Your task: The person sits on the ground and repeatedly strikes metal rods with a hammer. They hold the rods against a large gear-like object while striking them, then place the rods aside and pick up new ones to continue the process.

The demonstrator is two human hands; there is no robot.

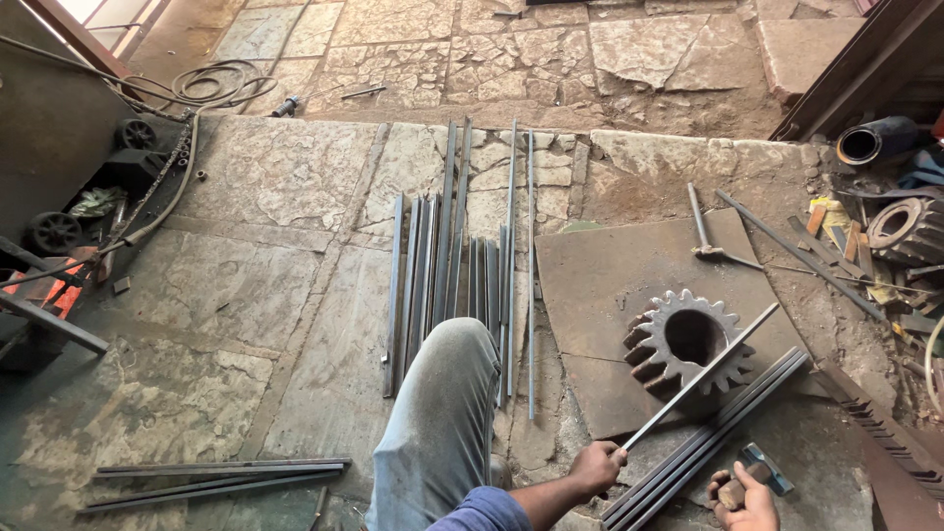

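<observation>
My left hand (596, 466) grips the near end of a flat steel bar (703, 374). The bar slants up to the right, and its far part rests across a large toothed gear wheel (654, 359). The gear lies on a rusty steel plate (610, 275). My right hand (744, 499), at the bottom edge, is closed on a small tool with a grey-blue metal head (767, 466). A bundle of similar flat bars (723, 423) lies on the floor between my hands. My knee in grey trousers (442, 413) is left of my left hand.
Several long steel strips and rods (452, 256) lie side by side on the stone floor. More strips (216, 474) lie at the bottom left. A hammer (700, 231) lies on the plate. Scrap, a second gear (905, 228) and a pipe (870, 143) crowd the right. A hose (211, 84) and wheels (54, 231) are at the left.
</observation>
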